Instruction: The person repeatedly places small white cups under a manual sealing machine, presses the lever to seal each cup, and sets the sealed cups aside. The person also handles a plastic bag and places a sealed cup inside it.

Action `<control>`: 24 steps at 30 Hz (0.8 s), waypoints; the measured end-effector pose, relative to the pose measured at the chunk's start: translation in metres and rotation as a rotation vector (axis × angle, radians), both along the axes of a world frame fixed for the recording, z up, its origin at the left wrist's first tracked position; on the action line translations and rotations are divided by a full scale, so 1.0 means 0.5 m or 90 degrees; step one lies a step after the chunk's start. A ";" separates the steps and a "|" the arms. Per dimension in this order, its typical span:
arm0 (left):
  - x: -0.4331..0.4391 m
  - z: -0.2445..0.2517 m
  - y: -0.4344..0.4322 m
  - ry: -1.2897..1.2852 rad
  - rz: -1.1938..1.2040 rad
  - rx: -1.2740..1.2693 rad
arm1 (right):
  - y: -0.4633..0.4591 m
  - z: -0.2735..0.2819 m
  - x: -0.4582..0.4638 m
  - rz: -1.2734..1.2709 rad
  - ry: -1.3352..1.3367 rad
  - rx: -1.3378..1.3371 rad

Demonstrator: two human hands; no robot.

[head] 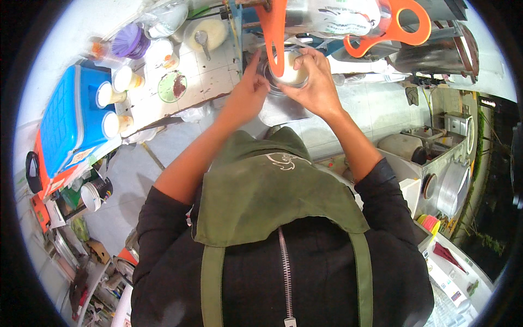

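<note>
My right hand (316,83) grips a clear plastic cup (300,75) with a pale, creamy content, its fingers and thumb around the side. The cup is over or beside a round metal ring (274,88); I cannot tell if it sits inside. My left hand (249,96) is just left of that ring, index finger extended and the others curled, with nothing visible in it. Directly above the cup hangs an orange lever (273,32), hiding part of it. A roll of printed plastic film (337,16) is mounted beside an orange ring-shaped holder (410,20), apparently on a cup-sealing machine.
Left, a white tiled counter (139,110) holds filled cups (116,124), a green-rimmed cup (172,86) with dark bits, a bowl with a ladle (202,39) and a purple container (128,41). A blue cooler box (67,118) stands farther left. Right is a metal cart (423,163).
</note>
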State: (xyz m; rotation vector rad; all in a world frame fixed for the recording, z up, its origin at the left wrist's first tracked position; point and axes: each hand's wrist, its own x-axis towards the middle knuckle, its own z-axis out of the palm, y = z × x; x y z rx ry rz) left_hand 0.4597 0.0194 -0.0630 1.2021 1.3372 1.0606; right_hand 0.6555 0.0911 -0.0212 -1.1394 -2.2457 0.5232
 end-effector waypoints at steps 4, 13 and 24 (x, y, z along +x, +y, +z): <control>-0.007 -0.027 -0.032 -0.025 -0.012 -0.023 | -0.003 -0.037 -0.005 -0.011 -0.004 0.003; -0.052 -0.060 -0.116 0.025 -0.001 -0.078 | 0.005 -0.086 -0.013 -0.008 -0.010 0.000; -0.070 -0.098 -0.146 0.020 0.025 -0.115 | 0.010 -0.107 -0.012 -0.016 -0.003 0.040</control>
